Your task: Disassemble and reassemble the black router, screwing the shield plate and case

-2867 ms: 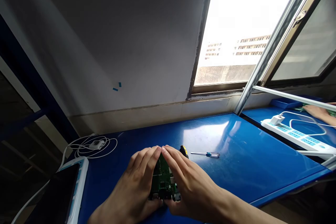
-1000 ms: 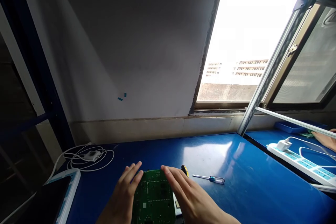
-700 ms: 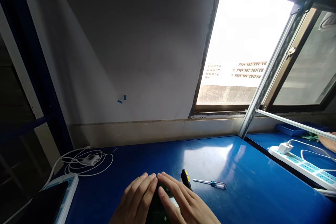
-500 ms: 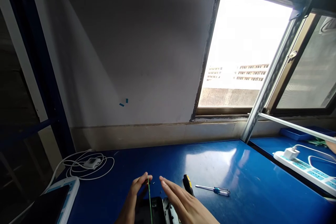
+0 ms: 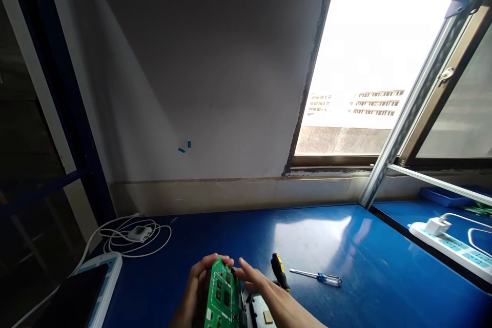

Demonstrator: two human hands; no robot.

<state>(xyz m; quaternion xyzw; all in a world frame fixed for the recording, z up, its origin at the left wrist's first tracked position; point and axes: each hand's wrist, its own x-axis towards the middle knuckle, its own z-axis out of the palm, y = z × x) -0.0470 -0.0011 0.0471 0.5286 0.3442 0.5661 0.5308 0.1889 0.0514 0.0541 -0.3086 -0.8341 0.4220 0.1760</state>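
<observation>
Blue table (image 5: 226,230) by bright window (image 5: 357,61): green PCB (image 5: 223,297) tilted up, nr table's near side, btwn both hands.
L hand (image 5: 194,287) grips PCB's far/left edge, prob. to keep fingers off components; R hand (image 5: 265,289), fingers extended, contact unclear, maybe steadying. Black-yellow handle (image 5: 280,272) & clear screwdriver (image 5: 326,279) to its right, prob. for easy reach; charger (image 5: 139,234) toward back L corner, prob. outta the way.

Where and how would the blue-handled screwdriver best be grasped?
Probably by its blue handle, thicker than the thin metal shaft, with the right hand, the nearer one, coming from above. The screwdriver lies flat, handle end pointing right, away from the black-and-yellow tool by its tip, leaving room to close across it.
</observation>
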